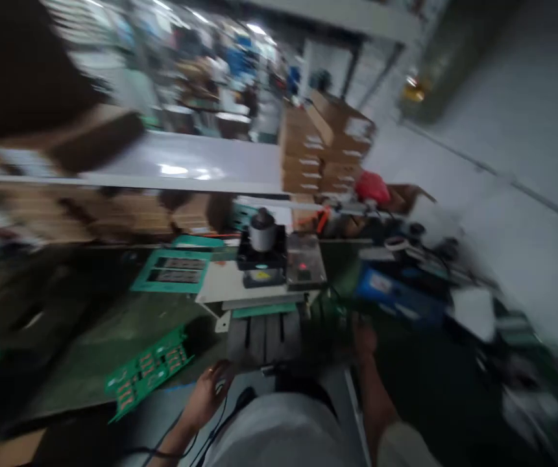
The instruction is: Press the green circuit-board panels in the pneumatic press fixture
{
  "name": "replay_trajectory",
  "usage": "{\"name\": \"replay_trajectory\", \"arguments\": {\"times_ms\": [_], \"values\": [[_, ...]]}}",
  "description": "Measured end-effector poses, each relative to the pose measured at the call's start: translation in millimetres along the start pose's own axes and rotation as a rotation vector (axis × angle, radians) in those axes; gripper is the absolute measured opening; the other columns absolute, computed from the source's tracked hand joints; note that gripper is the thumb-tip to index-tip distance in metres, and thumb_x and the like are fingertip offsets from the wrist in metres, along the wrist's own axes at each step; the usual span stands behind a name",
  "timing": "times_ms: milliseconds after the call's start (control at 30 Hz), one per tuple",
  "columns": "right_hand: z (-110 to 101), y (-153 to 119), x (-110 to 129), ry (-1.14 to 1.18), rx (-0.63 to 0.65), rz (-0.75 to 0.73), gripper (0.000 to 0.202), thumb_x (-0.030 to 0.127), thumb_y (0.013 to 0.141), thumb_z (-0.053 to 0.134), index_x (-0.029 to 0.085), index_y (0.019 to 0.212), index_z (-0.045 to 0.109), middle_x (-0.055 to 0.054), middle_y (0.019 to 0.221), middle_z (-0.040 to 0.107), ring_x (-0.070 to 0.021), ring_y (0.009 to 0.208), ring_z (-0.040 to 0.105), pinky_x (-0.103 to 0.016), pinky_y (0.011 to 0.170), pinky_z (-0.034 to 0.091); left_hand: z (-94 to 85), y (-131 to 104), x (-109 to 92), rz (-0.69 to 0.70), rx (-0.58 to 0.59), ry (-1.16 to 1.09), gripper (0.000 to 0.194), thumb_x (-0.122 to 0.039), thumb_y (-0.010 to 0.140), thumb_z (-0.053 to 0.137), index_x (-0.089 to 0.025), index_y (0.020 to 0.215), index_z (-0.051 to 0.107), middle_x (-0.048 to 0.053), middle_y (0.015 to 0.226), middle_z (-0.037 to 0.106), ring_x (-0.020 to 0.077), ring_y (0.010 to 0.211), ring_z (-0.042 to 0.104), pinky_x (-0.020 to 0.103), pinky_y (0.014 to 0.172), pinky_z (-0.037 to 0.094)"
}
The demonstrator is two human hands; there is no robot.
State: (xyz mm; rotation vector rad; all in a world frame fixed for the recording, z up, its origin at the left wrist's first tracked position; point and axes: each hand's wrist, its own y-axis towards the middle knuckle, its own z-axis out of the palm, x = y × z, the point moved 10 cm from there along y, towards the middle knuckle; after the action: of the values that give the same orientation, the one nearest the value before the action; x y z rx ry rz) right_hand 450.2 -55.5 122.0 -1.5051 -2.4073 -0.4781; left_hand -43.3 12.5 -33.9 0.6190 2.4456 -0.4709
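Note:
My left hand [207,393] is low at the bench's front edge, left of the dark slotted plate [254,337] of a small machine. Its fingers bend loosely with a gap to the thumb, and I see nothing held in them. A green circuit board panel [148,371] with copper-coloured parts lies to its left. My right hand [364,336] reaches over the bench to the right of the machine, smeared by motion, its fingers unclear. The machine has a black block with a grey cylinder [262,233] on top, and a metal box [305,261] with a red light beside it.
A green frame with dark panels [176,270] lies on the bench left of the machine. To the right sit a blue box [390,288] and clutter along the wall. Stacked cardboard boxes [303,149] stand behind, beside a white shelf [220,162]. Black cables [211,428] run near my left arm.

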Motion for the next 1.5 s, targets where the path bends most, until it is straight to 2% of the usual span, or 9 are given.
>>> {"name": "replay_trajectory", "arguments": {"times_ms": [67,200,333,633,800,967,1100,1267,1500], "values": [[14,-2,-48,-0.115,0.124,0.067,0.031,0.033,0.099,0.068,0.009,0.084,0.08,-0.014,0.082,0.072,-0.0242,0.084,0.072,-0.032,0.07,0.05,0.7,10,3,0.038,0.009,0.052,0.047,-0.051,0.098,0.039,-0.028,0.127,0.067,0.015,0.135,0.069,0.0383,0.128,0.066,0.056,0.114,0.053],[51,17,-88,-0.245,0.239,0.143,0.029,0.033,0.097,0.066,0.009,0.104,0.081,-0.022,0.106,0.076,-0.028,0.104,0.071,-0.033,0.085,0.051,-8.7,17,-1,0.13,-0.146,0.026,0.048,-0.061,0.094,0.043,-0.026,0.112,0.071,0.015,0.117,0.075,0.0371,0.109,0.074,0.054,0.099,0.061],[82,28,-96,-0.291,0.295,0.166,0.034,0.038,0.096,0.066,0.012,0.112,0.08,-0.023,0.122,0.073,-0.0317,0.119,0.067,-0.037,0.098,0.051,-23.1,13,-11,0.183,-0.271,-0.056,0.05,-0.068,0.09,0.05,-0.024,0.103,0.072,0.013,0.106,0.078,0.0337,0.097,0.077,0.048,0.089,0.065],[105,34,-102,-0.308,0.354,0.181,0.035,0.033,0.096,0.064,0.009,0.116,0.078,-0.027,0.124,0.071,-0.0346,0.123,0.065,-0.05,0.105,0.048,-33.3,7,-29,0.161,-0.262,-0.055,0.049,-0.066,0.091,0.052,-0.025,0.106,0.074,0.013,0.109,0.079,0.0341,0.098,0.077,0.049,0.089,0.064],[97,38,-105,-0.318,0.367,0.189,0.039,0.035,0.096,0.061,0.007,0.117,0.077,-0.027,0.126,0.07,-0.0351,0.12,0.065,-0.053,0.103,0.049,-32.6,9,-37,0.162,-0.261,-0.043,0.042,-0.056,0.092,0.051,-0.023,0.108,0.073,0.014,0.11,0.078,0.0337,0.101,0.075,0.049,0.092,0.063],[67,34,-107,-0.301,0.27,0.11,0.043,0.045,0.096,0.059,0.01,0.111,0.078,-0.023,0.118,0.073,-0.0352,0.115,0.065,-0.051,0.101,0.046,-40.8,45,-59,0.17,-0.239,0.01,0.038,-0.045,0.094,0.049,-0.022,0.117,0.07,0.014,0.116,0.075,0.034,0.109,0.071,0.053,0.101,0.057],[48,13,-101,-0.269,0.215,0.027,0.043,0.051,0.092,0.06,0.013,0.103,0.078,-0.02,0.111,0.073,-0.0341,0.11,0.065,-0.048,0.097,0.045,-6.8,82,-87,0.265,-0.011,0.11,0.06,-0.048,0.082,0.071,-0.018,0.134,0.065,0.018,0.136,0.067,0.0381,0.13,0.06,0.052,0.112,0.049],[31,-29,-87,-0.23,0.207,-0.039,0.042,0.053,0.09,0.062,0.014,0.098,0.075,-0.018,0.107,0.073,-0.0338,0.108,0.064,-0.044,0.093,0.042,39.8,99,-110,0.331,0.228,0.353,0.096,-0.044,0.074,0.081,-0.018,0.159,0.045,0.022,0.159,0.048,0.0436,0.146,0.044,0.055,0.119,0.038],[9,-78,-66,-0.163,0.214,-0.098,0.04,0.055,0.089,0.065,0.016,0.093,0.073,-0.016,0.105,0.075,-0.0335,0.107,0.066,-0.045,0.095,0.041,39.0,104,-138,0.369,0.241,0.43,0.11,-0.042,0.064,0.083,-0.007,0.16,0.04,0.028,0.154,0.049,0.0462,0.145,0.042,0.054,0.121,0.032]]}}
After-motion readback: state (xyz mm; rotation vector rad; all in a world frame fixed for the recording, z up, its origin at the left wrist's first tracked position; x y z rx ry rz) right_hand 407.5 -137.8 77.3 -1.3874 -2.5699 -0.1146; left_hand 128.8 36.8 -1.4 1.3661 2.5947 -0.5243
